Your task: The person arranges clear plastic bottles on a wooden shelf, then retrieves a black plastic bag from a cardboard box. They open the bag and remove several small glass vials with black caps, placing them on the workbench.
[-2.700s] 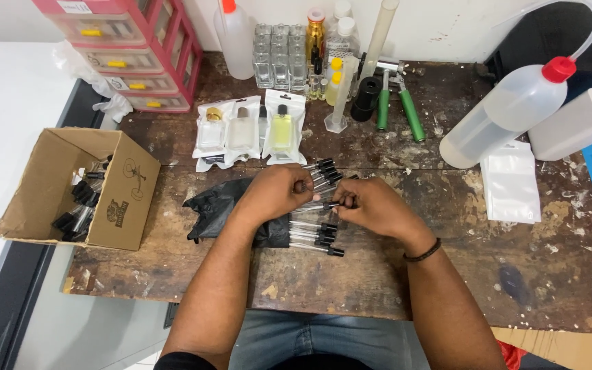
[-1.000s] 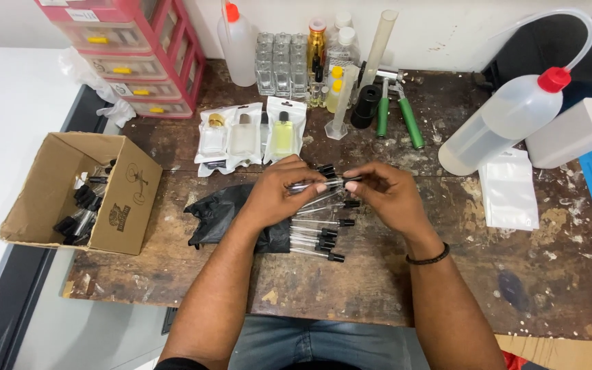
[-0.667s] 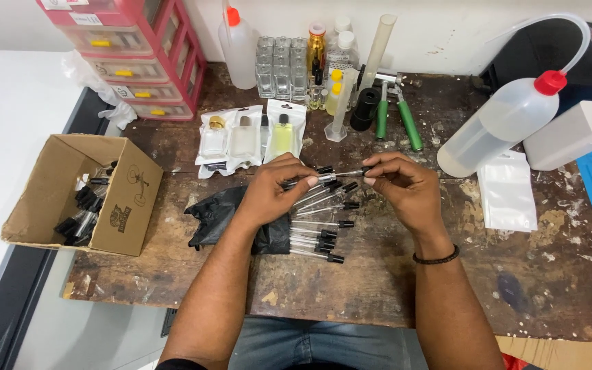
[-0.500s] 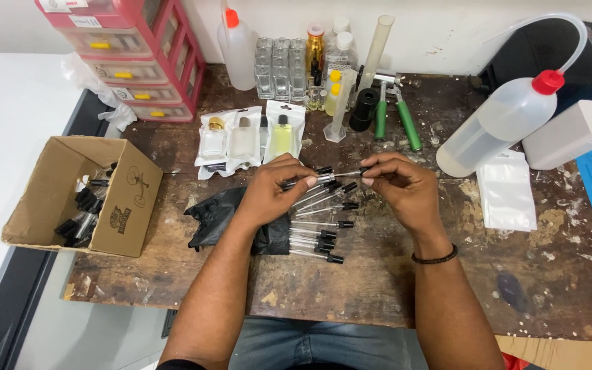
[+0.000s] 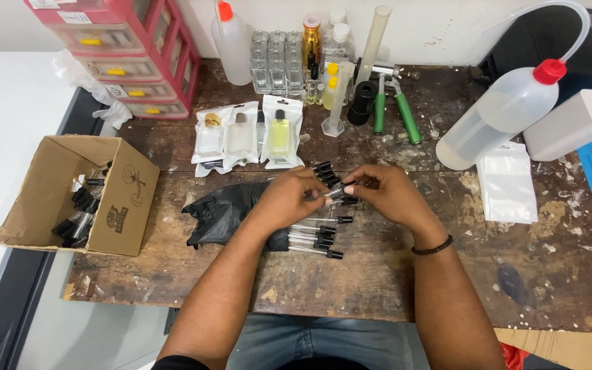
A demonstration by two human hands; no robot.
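Rough, paint-stained brown wooden worktop; crinkled glossy black plastic bag and matt brown cardboard box left of the grip.

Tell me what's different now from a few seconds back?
Both hands have come back together: the right hand, which had drawn out to the right, now meets the left hand on a thin black-capped vial. The row of vials, black bag and cardboard box stayed put.
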